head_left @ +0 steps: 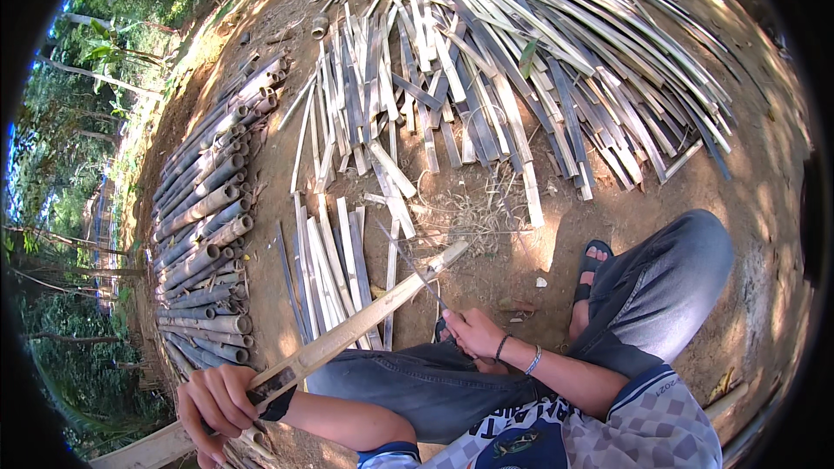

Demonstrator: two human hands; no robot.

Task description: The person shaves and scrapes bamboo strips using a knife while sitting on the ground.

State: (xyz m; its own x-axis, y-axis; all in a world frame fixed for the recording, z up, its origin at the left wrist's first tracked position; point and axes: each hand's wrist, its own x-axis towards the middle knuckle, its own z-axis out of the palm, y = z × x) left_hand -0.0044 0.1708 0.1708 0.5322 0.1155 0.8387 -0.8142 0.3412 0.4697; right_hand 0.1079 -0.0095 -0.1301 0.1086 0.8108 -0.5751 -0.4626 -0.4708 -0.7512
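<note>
My left hand (217, 408) is closed around a long split bamboo strip (365, 323), which slants up to the right across my leg. The pale inner face of the strip shows, with a dark patch beside my fingers. My right hand (473, 333) grips a knife whose thin blade (401, 252) points up and to the left. The blade crosses the strip close to its far end. Whether the edge is cutting into the bamboo, I cannot tell. The knife's handle is mostly hidden in my fingers.
Several bamboo strips (334, 265) lie just beyond my leg. A large spread of split strips (556, 69) covers the ground ahead. Whole bamboo poles (204, 226) are stacked at left. Thin shavings (486, 213) litter the dirt. My sandalled foot (591, 274) rests at right.
</note>
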